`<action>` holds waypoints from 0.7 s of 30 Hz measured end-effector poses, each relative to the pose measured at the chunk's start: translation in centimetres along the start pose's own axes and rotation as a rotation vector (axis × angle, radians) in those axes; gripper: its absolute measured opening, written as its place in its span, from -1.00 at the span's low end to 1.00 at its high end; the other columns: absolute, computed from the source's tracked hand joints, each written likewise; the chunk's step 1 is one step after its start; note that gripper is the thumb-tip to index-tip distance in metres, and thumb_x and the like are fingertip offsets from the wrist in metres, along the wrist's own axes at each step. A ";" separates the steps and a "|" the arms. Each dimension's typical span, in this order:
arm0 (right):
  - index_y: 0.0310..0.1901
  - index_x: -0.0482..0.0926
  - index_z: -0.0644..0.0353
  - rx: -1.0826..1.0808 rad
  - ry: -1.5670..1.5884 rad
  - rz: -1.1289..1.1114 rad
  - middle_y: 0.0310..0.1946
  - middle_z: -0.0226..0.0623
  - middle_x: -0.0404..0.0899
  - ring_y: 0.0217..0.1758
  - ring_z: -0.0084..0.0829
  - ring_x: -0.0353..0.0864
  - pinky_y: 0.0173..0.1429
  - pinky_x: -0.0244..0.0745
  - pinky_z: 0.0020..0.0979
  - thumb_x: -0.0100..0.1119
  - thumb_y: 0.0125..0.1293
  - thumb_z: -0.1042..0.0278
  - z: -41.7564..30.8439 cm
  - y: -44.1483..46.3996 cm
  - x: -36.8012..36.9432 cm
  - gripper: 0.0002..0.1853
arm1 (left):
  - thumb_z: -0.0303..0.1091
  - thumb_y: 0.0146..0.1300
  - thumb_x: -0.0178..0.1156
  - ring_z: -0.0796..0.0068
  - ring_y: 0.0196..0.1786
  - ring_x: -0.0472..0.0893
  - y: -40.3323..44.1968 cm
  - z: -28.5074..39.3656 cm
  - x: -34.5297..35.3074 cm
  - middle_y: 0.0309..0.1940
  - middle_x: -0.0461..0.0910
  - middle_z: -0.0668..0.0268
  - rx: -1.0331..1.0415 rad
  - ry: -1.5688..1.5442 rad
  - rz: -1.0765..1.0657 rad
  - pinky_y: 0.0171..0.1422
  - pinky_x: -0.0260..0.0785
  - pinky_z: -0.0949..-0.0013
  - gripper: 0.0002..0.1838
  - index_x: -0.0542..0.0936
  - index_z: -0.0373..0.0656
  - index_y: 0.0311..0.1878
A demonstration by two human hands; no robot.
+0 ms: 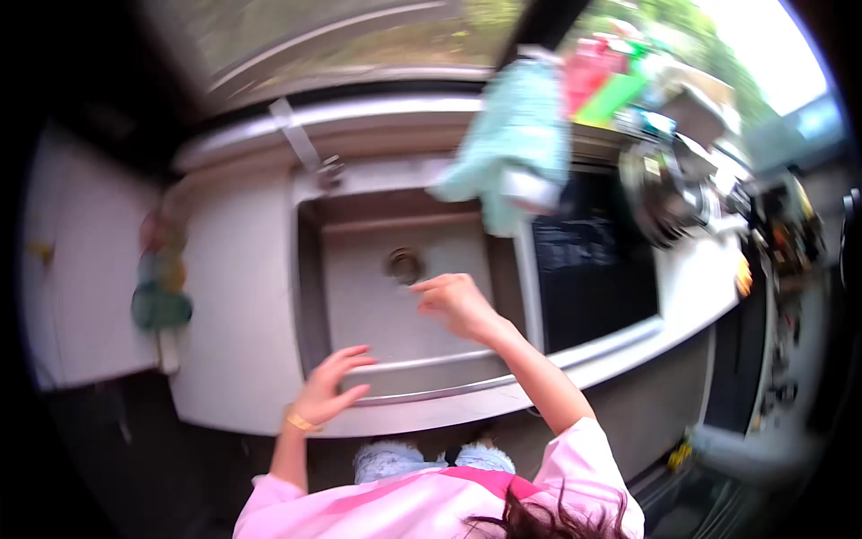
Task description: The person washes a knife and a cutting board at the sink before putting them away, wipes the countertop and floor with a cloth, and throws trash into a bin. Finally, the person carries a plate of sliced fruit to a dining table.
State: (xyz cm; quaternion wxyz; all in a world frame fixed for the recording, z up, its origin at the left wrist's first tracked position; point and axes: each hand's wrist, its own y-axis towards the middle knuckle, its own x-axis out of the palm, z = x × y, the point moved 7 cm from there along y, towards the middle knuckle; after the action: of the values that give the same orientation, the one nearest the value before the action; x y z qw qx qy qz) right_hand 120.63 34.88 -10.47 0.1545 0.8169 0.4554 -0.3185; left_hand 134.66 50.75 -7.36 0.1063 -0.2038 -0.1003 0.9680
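Note:
My right hand (456, 304) is over the steel sink basin (368, 305), close to the round drain (405, 265). Its fingers point left, loosely bent and a little apart, and I see nothing in them. By the front left corner of the sink, my left hand (334, 388) hovers with thumb and fingers spread, a yellow band at the wrist. It holds nothing. A faucet (330, 171) stands at the back left of the sink. A light teal cloth (525, 135) hangs behind the right side of the basin, blurred.
Right of the sink lies a black cooktop (593, 260), with shiny metal cookware (660, 193) at its far right. Blurred red and green items (615, 85) stand by the window. A green object (162, 305) sits at the left counter's (238, 296) far edge.

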 end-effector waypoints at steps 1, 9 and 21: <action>-0.46 0.59 0.13 -0.110 0.003 -0.017 -0.12 -0.37 0.55 0.00 -0.35 0.45 0.12 0.20 -0.26 0.15 0.04 0.41 -6.4 -2.0 -5.0 -0.95 | -0.36 0.08 0.16 0.20 0.20 0.33 -0.4 2.3 -0.9 0.13 0.32 0.14 0.047 -0.263 0.007 0.26 0.16 0.18 -0.60 0.41 -0.19 0.03; -0.34 0.50 0.21 -0.388 0.328 0.035 -0.17 -0.16 0.54 -0.18 -0.20 0.54 -0.05 0.39 -0.22 0.13 0.07 0.35 -3.5 -10.6 -4.9 -0.85 | -0.14 0.26 -0.08 0.17 0.12 0.41 0.9 1.6 2.9 0.11 0.34 0.12 0.504 -1.125 -0.215 0.21 0.14 -0.09 -0.55 0.27 -0.11 0.17; -0.09 0.47 0.21 0.927 -0.350 0.809 -0.14 -0.17 0.50 -0.05 -0.19 0.48 0.01 0.40 -0.31 0.11 0.13 0.25 5.6 -69.7 -4.9 -0.68 | -0.45 0.04 0.20 0.40 -0.04 0.50 6.9 9.7 28.9 -0.12 0.49 0.21 0.179 -0.016 0.140 0.08 0.35 0.38 -0.66 0.45 -0.27 -0.07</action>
State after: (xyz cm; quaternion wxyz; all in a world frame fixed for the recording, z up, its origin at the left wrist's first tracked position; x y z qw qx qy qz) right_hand 57.89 66.16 -8.83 -0.0346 0.8420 -0.1060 -0.5278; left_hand 103.65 49.81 -11.08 0.0556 -0.1923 0.0002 0.9798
